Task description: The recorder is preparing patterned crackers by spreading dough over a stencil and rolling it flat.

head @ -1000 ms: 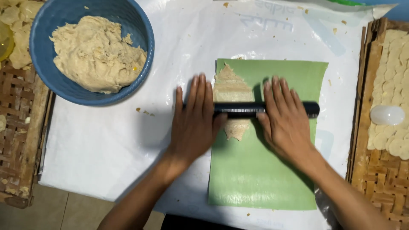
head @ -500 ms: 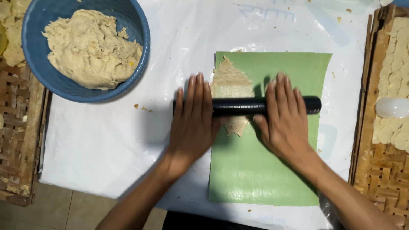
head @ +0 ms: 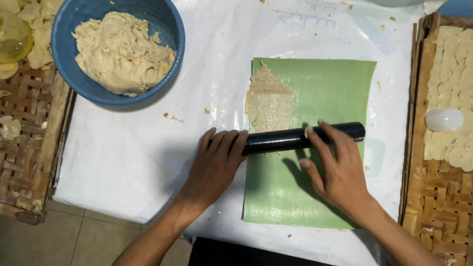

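Across the green sheet [head: 315,197], a black roller [head: 295,139] is lying crosswise, just below the flattened dough [head: 268,101]. Both hands are lying open and flat on it: the left hand [head: 214,165] is covering its left end, the right hand [head: 340,170] is pressing near its right end. White table cover [head: 148,162] is lying bare left of the sheet; woven trays [head: 428,197] are flanking both sides. Since half a second ago, the roller has come nearer, uncovering the dough.

Left hand [head: 217,162] flat, palm down, right hand [head: 335,170] fingers spread
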